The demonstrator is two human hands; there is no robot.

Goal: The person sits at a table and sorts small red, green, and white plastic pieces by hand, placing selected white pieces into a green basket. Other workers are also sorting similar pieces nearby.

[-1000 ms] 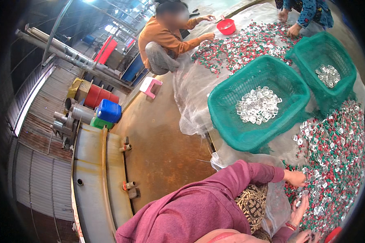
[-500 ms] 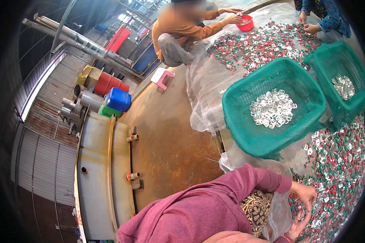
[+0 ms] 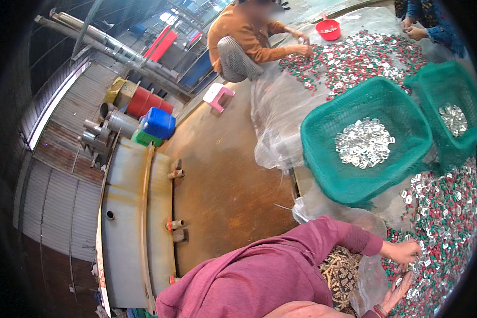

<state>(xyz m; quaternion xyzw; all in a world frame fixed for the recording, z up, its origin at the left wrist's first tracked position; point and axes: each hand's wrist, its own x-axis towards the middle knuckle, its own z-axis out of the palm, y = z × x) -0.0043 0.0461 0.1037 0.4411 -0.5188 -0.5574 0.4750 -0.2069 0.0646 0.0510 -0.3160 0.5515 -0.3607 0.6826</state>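
My left hand [image 3: 406, 252], at the end of a purple sleeve, reaches low over a spread of small red and green pieces mixed with clear buckle-like plastic pieces [image 3: 428, 184]. Its fingers are bent together, and what is between them is hidden. Just below, my right hand [image 3: 395, 297], with a red bracelet at the wrist, lies palm up with its fingers partly curled. A clear buckle-like piece [image 3: 399, 282] rests against its fingers. Beyond my hands stands a large green mesh-lined basket [image 3: 323, 183] holding a heap of clear pieces [image 3: 364, 143].
A second green basket [image 3: 428, 79] stands at the right. Across the sheet [image 3: 275, 122], a person in orange [image 3: 244, 37] squats beside a red pot [image 3: 329, 33]. Another person's hands [image 3: 416, 31] show top right. A pink-white stool [image 3: 219, 96] and a metal tank [image 3: 124, 228] are left.
My left hand has moved a little outward, its fingers drawing together. The person in orange has let go of the red pot and lowered both hands to the pieces. The view has shifted slightly.
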